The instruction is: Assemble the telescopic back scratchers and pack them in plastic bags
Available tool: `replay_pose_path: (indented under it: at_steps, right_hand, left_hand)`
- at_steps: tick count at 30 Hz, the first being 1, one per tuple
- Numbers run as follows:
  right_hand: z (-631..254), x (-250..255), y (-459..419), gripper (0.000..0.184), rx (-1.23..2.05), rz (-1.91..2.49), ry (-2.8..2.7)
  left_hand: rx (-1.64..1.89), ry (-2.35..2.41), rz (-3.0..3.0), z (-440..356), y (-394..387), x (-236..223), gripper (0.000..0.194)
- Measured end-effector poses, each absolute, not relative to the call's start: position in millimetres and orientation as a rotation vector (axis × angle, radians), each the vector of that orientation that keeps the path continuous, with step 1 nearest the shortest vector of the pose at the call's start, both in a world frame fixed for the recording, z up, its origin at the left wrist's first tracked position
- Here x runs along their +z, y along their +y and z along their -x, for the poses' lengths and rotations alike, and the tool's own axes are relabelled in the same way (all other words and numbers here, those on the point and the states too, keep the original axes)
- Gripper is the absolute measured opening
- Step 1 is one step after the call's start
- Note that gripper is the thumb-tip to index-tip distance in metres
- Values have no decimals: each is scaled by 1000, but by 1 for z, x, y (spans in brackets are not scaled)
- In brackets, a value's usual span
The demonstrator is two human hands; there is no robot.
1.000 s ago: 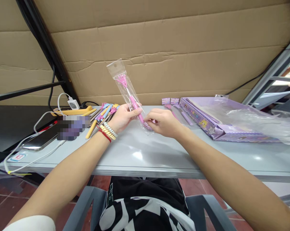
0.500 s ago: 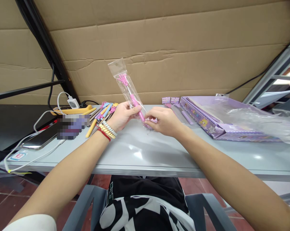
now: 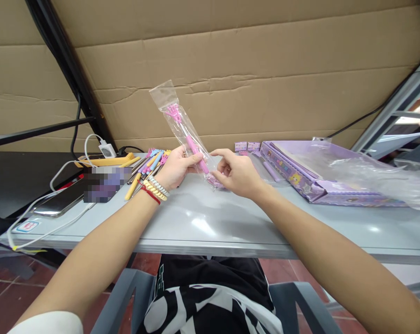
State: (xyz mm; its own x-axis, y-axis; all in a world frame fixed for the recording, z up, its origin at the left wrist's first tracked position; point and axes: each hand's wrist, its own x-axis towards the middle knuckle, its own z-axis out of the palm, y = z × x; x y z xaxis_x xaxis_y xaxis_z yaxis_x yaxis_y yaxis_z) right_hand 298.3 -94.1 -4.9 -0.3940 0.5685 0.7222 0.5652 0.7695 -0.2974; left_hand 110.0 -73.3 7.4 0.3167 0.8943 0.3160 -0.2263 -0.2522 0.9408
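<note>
A pink back scratcher [image 3: 193, 144] with a small hand-shaped tip and a metal shaft lies inside a clear plastic bag [image 3: 165, 94]. My left hand [image 3: 177, 169] is closed around the bagged scratcher, thumb across its handle, and holds it tilted with the tip up and to the left. At the lower end of the bag is my right hand [image 3: 238, 175], thumb and forefinger apart; whether the thumb touches the plastic I cannot tell. Behind my left wrist lies a pile of loose back scratchers [image 3: 150, 164] in yellow, blue, purple and pink.
On the right sits a purple printed box [image 3: 293, 171] with clear plastic bags [image 3: 380, 176] over it. Beside the box lie bagged scratchers with purple header cards [image 3: 247, 146]. A phone [image 3: 61, 199], white cable and charger [image 3: 107, 149] are at left. Cardboard [image 3: 230, 69] stands behind the desk.
My right hand's thumb and forefinger have parted at the bag's lower end. The bagged scratcher has shifted slightly left and tilted a bit more in my left hand.
</note>
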Motion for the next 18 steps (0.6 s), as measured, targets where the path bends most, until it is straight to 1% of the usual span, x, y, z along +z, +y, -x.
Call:
replay_pose_path:
  at_steps: [5, 8, 12, 15, 18]
  right_hand:
    - [-295, -2, -97, 40, 309, 1009, -2003]
    - [-295, -2, -98, 41, 412, 1027, -2038]
    - [-296, -2, -98, 45, 445, 939, -2101]
    - [-298, -2, -98, 40, 454, 811, -2174]
    - [-301, -4, -95, 46, 319, 688, -2306]
  left_hand:
    - [1268, 648, -1402, -111, -75, 8, 43]
    - [1286, 665, -1425, -110, -74, 9, 45]
    - [1301, 710, -1441, -108, -72, 10, 45]
    - [1348, 760, -1392, -105, -69, 10, 43]
    - [1355, 782, -1362, -103, -66, 9, 38]
